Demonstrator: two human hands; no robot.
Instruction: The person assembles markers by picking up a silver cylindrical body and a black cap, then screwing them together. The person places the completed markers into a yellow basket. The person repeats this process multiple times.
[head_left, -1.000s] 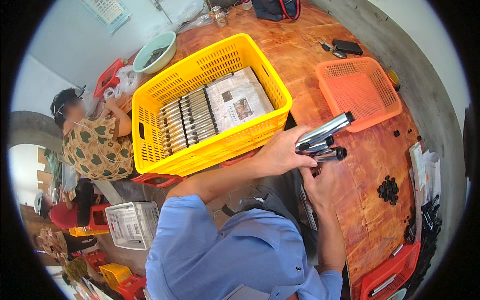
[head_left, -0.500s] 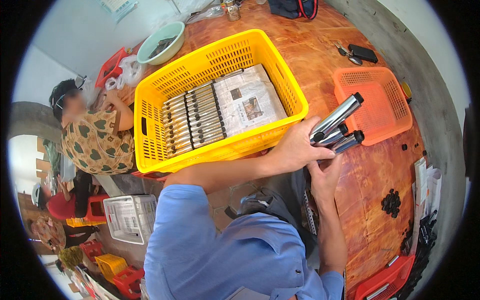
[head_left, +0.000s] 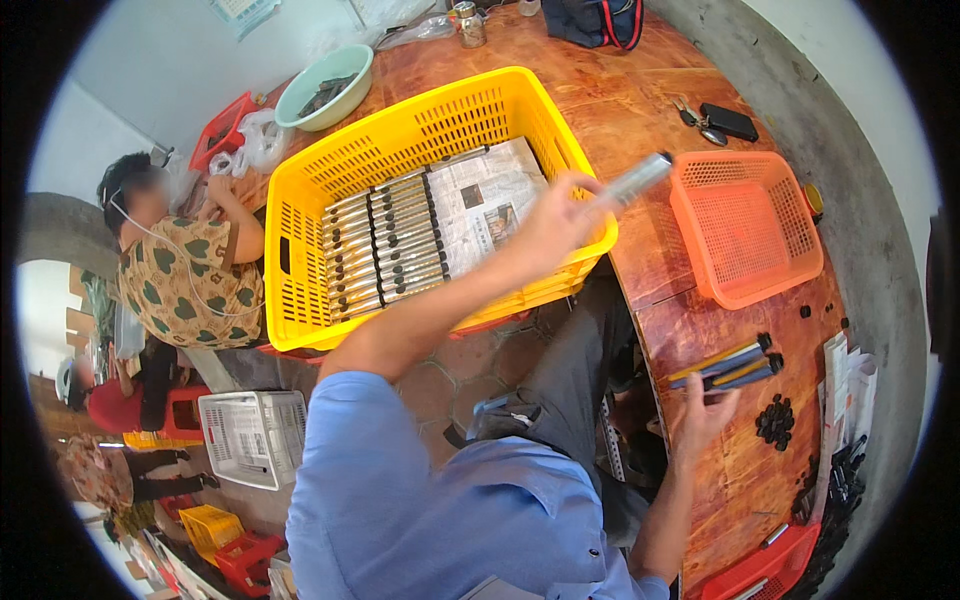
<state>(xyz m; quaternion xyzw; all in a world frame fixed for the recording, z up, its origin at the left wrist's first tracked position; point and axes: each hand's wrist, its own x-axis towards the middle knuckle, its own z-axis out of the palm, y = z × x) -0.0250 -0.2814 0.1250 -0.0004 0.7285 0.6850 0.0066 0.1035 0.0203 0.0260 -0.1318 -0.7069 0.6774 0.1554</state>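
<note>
My left hand (head_left: 558, 228) is closed round a shiny metal tube (head_left: 642, 178), over the right rim of a yellow plastic crate (head_left: 440, 98). The tube is blurred by motion. Inside the crate, rows of black-ended metal tubes (head_left: 385, 240) lie side by side on newspaper (head_left: 500, 165). My right hand (head_left: 706, 412) grips a few metal tubes (head_left: 735, 372) with black caps, low over the wooden table (head_left: 660, 310). Right of that hand, a pile of small black caps (head_left: 774, 424) lies on the table.
An orange basket (head_left: 745, 285) stands on the table, with keys (head_left: 702, 125) and a black case (head_left: 729, 122) beyond it. A red basket (head_left: 770, 560) sits at the lower right. Another person (head_left: 185, 265) works at left, near a green basin (head_left: 325, 90).
My hands have parted. The left moved up and left to the crate with one tube; the right moved down and right with the other tubes.
</note>
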